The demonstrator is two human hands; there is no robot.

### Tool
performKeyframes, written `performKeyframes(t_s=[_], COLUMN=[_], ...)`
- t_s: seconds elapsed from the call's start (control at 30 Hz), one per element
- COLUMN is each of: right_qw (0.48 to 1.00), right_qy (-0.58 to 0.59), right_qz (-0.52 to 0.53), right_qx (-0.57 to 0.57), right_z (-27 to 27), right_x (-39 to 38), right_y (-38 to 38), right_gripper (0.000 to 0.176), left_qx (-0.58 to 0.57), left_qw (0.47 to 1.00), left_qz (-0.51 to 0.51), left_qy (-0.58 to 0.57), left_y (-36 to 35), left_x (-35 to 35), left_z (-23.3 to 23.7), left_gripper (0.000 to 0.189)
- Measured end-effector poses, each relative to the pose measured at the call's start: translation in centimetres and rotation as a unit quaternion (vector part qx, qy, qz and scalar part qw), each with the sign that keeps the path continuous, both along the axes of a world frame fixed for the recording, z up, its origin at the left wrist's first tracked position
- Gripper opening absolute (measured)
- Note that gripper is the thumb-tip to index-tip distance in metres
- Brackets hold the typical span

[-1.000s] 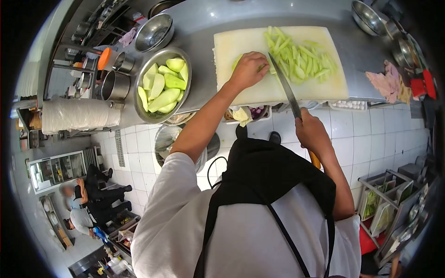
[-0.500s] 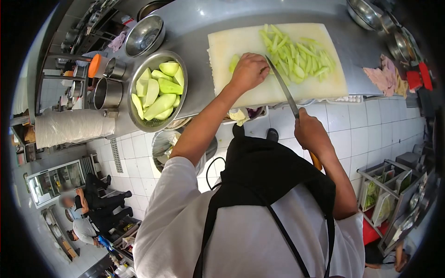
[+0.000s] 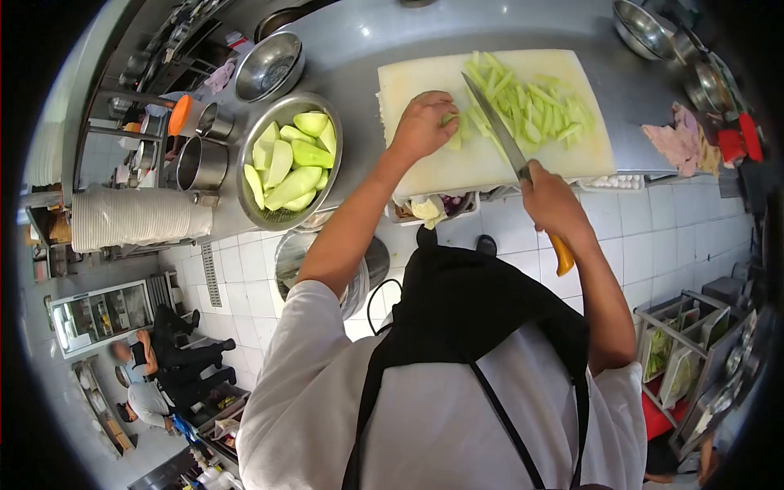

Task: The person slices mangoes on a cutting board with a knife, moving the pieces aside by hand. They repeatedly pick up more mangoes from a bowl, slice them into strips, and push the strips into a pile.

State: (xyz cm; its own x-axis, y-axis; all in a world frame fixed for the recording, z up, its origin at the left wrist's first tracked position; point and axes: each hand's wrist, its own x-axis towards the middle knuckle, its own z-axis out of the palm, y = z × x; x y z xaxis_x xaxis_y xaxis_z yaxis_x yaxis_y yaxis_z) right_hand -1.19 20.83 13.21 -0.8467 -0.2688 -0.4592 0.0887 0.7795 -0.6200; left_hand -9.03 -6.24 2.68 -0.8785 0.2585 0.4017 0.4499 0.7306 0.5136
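My right hand (image 3: 555, 200) is closed round the orange handle of a long knife (image 3: 498, 126), whose blade lies over the white cutting board (image 3: 408, 77) beside the cut strips. On the board's left half, my left hand (image 3: 425, 124) has curled fingers on a light green vegetable piece (image 3: 454, 135). A heap of pale green strips (image 3: 535, 106) covers the board's right part. Left of the board stands a metal colander (image 3: 332, 184) with several large peeled green chunks (image 3: 294, 185).
An empty metal bowl (image 3: 269, 67) stands behind the colander, with metal pots (image 3: 202, 163) to its left. Stacked white plates (image 3: 135, 220) are at the far left. A pink cloth (image 3: 674, 143) lies right of the board. Two people (image 3: 155, 351) are at the lower left.
My left hand has shifted slightly left, and the green piece now shows at its fingertips. The knife has moved away from the fingers, its tip further up the board. The view has shifted slightly.
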Motion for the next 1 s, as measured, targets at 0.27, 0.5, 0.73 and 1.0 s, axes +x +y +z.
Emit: performKeyframes(t_s=[0.27,0.5,0.73,1.0], right_qw=[1.000,0.998,0.997,0.997], right_qy=[0.002,0.026,-0.006,-0.059], right_qz=[0.013,0.049,0.063,0.042], right_qx=[0.019,0.013,0.033,-0.011], right_z=[-3.1,-4.3,-4.5,-4.6], right_x=[3.7,4.0,3.7,0.1], right_y=[0.8,0.6,0.1,-2.4], right_gripper=[0.027,0.026,0.026,0.024], left_qx=[0.007,0.014,0.038,0.001], left_qw=[0.998,1.000,0.998,0.999], left_qz=[0.009,0.016,0.018,0.019], left_qy=[-0.063,-0.012,-0.039,-0.038], left_y=[-0.5,-0.2,-0.3,-0.7], left_x=[1.3,1.5,1.7,1.7], left_z=[0.6,0.3,-0.1,-0.9], left_gripper=[0.020,0.020,0.021,0.025])
